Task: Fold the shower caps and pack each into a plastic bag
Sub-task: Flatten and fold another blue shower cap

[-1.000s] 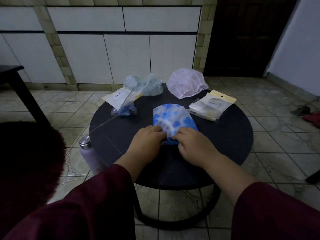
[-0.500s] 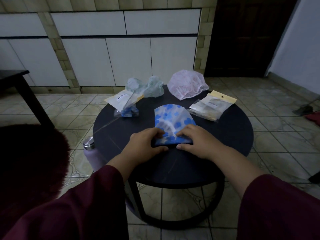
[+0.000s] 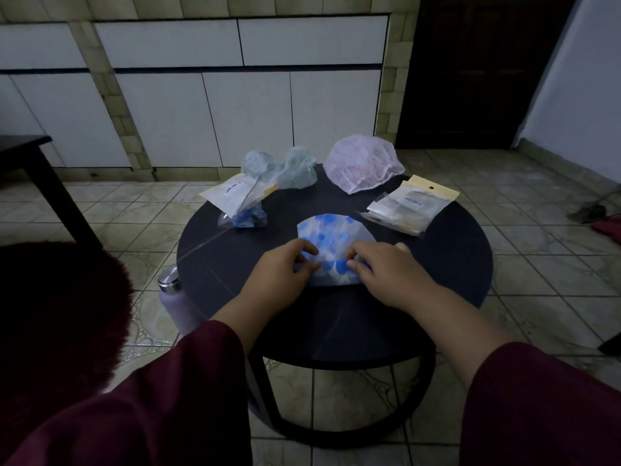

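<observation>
While both hands (image 3: 336, 274) pinch it, the blue-dotted shower cap's (image 3: 331, 237) near edge has lifted.

Single head-worn view, forward and down, close over the round table (image 3: 447, 270).

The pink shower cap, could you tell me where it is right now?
The pink shower cap sits at the round table's far right edge, behind the yellow-topped bag stack.
</observation>
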